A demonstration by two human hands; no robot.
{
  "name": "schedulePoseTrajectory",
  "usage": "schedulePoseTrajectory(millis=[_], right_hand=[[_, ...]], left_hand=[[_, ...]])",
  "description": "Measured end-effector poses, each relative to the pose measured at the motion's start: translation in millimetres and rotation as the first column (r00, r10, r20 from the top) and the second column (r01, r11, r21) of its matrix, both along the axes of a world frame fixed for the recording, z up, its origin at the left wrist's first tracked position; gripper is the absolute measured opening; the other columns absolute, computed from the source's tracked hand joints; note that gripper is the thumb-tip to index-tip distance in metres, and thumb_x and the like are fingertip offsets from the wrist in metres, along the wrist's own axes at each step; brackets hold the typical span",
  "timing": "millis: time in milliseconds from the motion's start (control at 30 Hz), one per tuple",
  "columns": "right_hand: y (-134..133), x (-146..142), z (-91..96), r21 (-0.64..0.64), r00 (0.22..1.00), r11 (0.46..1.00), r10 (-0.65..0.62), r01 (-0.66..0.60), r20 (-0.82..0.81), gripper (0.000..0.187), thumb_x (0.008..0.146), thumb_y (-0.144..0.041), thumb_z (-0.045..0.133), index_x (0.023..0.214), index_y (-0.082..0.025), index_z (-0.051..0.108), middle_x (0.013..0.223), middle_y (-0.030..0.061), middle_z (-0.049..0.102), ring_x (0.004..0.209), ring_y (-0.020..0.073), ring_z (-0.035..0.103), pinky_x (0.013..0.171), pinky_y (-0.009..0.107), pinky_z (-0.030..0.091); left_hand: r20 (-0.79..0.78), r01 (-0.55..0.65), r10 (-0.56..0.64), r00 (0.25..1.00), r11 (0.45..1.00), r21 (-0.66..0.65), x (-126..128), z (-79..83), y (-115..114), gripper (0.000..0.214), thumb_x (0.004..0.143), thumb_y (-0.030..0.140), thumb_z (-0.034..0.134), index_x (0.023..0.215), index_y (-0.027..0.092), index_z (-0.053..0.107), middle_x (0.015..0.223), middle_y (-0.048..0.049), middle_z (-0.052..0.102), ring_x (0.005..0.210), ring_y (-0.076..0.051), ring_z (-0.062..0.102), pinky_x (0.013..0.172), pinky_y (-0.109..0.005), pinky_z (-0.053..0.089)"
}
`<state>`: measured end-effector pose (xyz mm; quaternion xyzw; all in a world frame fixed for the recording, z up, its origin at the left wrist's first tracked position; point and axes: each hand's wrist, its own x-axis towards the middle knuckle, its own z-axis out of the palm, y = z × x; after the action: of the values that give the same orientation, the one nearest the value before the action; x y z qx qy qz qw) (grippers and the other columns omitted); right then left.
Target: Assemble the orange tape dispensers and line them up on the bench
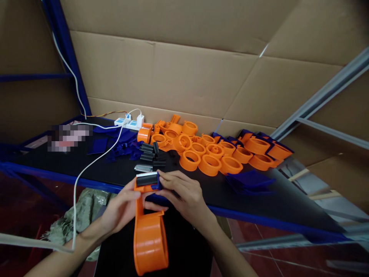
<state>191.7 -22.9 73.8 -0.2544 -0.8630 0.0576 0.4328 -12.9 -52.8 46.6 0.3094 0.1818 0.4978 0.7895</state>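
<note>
An orange plastic tape dispenser is held upright-tilted in front of me, its round body low and its neck rising to a head with a black roller and a blue piece. My left hand wraps round the neck, thumb across it. The fingers of my right hand press against the blue piece at the head's right side. Just beyond the head lies a metal serrated blade on the black table.
Several orange rings and dispenser bodies are heaped at the back of the table, with black rollers and blue plastic parts, more blue parts at right. A white power strip and cable cross the left. Cardboard walls stand behind.
</note>
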Motion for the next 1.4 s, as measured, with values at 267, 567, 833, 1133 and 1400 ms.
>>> schedulePoseTrajectory(millis=[267,567,833,1133,1400], right_hand=[[-33.4,19.0,44.5,-0.139,0.99,0.984,-0.1,0.114,0.1,0.022,0.096,-0.019,0.063,0.116,-0.025,0.07,0.119,0.0035,0.071,0.106,0.0174,0.065,0.091,0.033,0.053],[-69.1,-18.8,22.0,-0.152,0.915,0.952,-0.198,0.264,0.351,0.013,0.096,-0.027,0.062,0.09,-0.018,0.068,0.091,0.0047,0.071,0.08,0.0188,0.063,0.071,0.033,0.048],[-41.2,11.0,32.9,-0.795,0.973,0.576,0.006,-0.191,-0.229,0.025,0.083,-0.039,0.078,0.082,-0.017,0.067,0.082,0.0009,0.071,0.073,0.0126,0.064,0.068,0.022,0.051],[-57.0,41.1,24.7,-0.617,0.995,0.782,-0.048,0.09,0.084,0.028,0.097,-0.036,0.058,0.081,-0.02,0.074,0.072,0.0007,0.071,0.064,0.0133,0.066,0.063,0.023,0.052],[-18.0,242.4,34.7,0.135,0.647,0.797,-0.565,0.589,0.512,0.056,0.085,-0.059,0.064,0.13,-0.025,0.065,0.134,0.0147,0.064,0.123,0.04,0.06,0.102,0.058,0.047]], left_hand=[[0.083,-0.035,0.024,0.996,0.992,0.124,-2.8,-6.8,7.3,0.046,0.084,0.028,0.072,0.129,0.019,0.066,0.138,-0.0156,0.064,0.122,-0.039,0.062,0.105,-0.056,0.045],[-0.219,-0.219,0.277,0.935,0.942,0.255,0.8,-13.4,2.7,0.052,0.076,0.025,0.081,0.125,0.023,0.065,0.116,-0.0085,0.068,0.111,-0.028,0.064,0.098,-0.034,0.047],[0.048,-0.039,0.03,0.998,0.979,0.202,1.3,-10.9,1.3,0.069,0.083,0.061,0.065,0.14,0.023,0.057,0.14,-0.0152,0.06,0.131,-0.037,0.053,0.109,-0.051,0.04],[0.179,0.328,-0.307,0.935,0.939,-0.105,21.1,-12.6,-8.3,0.041,0.093,0.04,0.059,0.125,0.016,0.067,0.121,-0.017,0.073,0.11,-0.033,0.069,0.091,-0.046,0.054],[0.346,0.349,-0.265,0.9,0.913,-0.209,23.2,-12.3,2.9,0.045,0.102,0.038,0.042,0.135,0.013,0.058,0.123,-0.0176,0.072,0.098,-0.024,0.073,0.072,-0.034,0.059]])
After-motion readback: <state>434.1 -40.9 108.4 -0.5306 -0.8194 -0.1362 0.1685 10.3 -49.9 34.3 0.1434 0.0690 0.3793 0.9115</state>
